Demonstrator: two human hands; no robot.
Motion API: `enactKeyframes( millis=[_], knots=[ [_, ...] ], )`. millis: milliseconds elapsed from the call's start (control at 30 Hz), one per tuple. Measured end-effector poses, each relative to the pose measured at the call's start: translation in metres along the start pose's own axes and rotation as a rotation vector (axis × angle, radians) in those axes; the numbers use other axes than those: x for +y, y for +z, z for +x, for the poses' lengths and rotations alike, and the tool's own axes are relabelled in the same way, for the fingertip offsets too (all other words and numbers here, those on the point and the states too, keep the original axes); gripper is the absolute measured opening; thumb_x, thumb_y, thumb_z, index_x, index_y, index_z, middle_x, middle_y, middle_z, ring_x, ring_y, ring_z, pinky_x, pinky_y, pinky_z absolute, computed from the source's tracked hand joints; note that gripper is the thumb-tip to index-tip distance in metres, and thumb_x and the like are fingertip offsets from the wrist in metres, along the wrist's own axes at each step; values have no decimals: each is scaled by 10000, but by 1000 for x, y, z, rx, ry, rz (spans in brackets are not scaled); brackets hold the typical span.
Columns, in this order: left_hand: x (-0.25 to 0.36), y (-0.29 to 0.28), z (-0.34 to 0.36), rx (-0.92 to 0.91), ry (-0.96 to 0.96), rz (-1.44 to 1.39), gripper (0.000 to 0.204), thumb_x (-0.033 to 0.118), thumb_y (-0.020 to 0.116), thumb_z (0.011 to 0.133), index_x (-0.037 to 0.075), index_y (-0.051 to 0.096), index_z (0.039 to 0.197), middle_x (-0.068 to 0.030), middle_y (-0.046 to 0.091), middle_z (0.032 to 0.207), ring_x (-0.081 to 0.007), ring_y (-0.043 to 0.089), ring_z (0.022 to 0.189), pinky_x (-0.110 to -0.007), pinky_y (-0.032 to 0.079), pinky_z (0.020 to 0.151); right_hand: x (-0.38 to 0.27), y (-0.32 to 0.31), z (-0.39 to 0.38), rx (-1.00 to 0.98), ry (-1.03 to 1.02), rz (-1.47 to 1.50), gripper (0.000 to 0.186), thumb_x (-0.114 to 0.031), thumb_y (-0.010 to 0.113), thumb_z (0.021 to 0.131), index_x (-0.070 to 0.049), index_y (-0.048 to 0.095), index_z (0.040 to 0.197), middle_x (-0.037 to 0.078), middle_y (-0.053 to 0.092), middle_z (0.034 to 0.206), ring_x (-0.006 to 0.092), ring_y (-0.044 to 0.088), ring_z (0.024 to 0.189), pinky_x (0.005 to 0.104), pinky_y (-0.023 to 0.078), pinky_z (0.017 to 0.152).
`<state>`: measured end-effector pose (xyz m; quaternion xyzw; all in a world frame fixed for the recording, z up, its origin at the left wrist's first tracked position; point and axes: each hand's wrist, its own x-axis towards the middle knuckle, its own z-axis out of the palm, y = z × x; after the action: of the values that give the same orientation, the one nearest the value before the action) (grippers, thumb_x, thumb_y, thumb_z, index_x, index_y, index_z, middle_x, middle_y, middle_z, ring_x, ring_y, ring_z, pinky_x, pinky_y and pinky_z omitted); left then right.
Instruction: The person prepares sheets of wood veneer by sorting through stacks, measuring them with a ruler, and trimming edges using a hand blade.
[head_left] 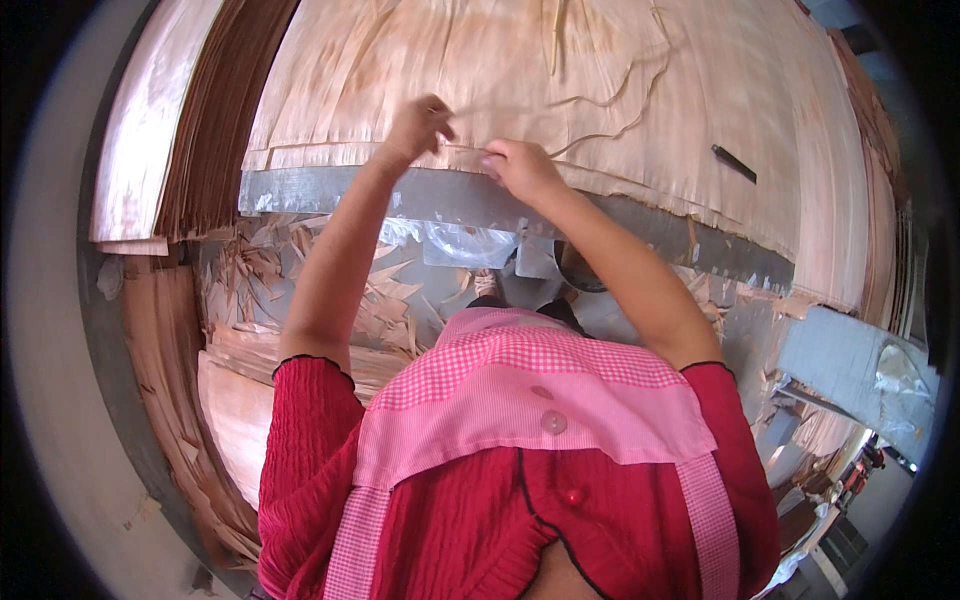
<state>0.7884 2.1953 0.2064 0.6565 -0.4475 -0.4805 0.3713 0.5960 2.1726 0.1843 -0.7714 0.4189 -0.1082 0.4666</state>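
Note:
Broad, pale pinkish wood veneer sheets [400, 50] lie on a grey-edged work table in front of me. Above their near edge, my left hand [418, 128] is closed and slightly blurred, with its fingers curled round a thin strip. My right hand [524, 170], a little nearer and to the right, pinches the same strip [462, 150], which spans the short gap between my hands. Beyond my right hand, a long narrow strip [622, 130] curves over the veneer toward the far side. A small black-handled tool [735, 163] lies on the sheets at the right.
The table's grey front edge [330, 192] runs between me and the sheets. A tall stack of veneer [215, 130] stands at the left. Torn scraps [385, 300] litter the floor below. A light-blue surface [850, 365] with clear plastic stands at the right.

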Motion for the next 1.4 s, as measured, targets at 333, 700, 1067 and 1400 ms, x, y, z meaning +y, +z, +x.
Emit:
enactKeyframes(
  millis=[333,700,1067,1400],
  knots=[
    [4,83,-76,122,582,374,294,102,641,716,86,574,1001,-126,571,1001,-285,559,901,-341,448,761,30,-36,-81,63,62,-330,232,-293,494,798,-123,616,898,147,604,823,323,577,775,419,454,668],
    [4,208,-153,26,504,370,193,88,619,720,48,601,908,-93,597,819,-271,588,739,-337,475,637,77,-71,-209,-193,190,-49,235,-192,436,838,-59,587,958,63,607,654,176,558,522,305,445,532],
    [-53,258,-167,-305,135,595,124,115,520,758,7,574,785,-141,587,633,-278,596,600,-327,460,551,182,-127,-374,-424,574,362,233,-100,473,804,-48,571,1009,24,601,720,72,485,521,222,417,485],
    [-86,317,-95,-259,-192,293,199,217,544,771,24,591,762,-117,589,585,-208,578,475,-326,476,507,332,-246,-433,751,641,-54,260,-83,499,787,-25,519,1039,128,573,901,247,545,789,373,432,648]
  ],
)
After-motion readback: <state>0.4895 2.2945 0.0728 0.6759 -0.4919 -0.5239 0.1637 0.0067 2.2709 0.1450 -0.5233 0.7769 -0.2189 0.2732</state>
